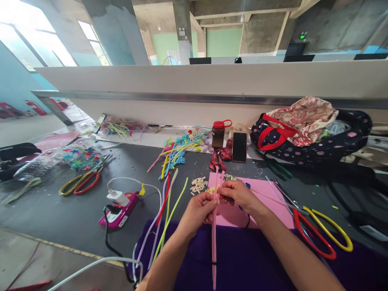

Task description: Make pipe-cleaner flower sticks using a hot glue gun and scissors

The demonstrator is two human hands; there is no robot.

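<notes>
hands (pixel 196 210) pinching pink pipe cleaners (pixel 214 242), yellow pieces (pixel 211 190) partly hidden

"What do I have at the hands?"

"On my feed, the left hand (pixel 196 211) and right hand (pixel 239 195) pinch pink fuzzy stems (pixel 214 242) over the left edge of a pink sheet (pixel 266 202)."

"And around them on the desk (pixel 81 214)?"

"I see scissors (pixel 298 206) at the sheet's right edge, a red-lidded bottle (pixel 218 139) and phone (pixel 239 147) near the desk's far edge."
</notes>
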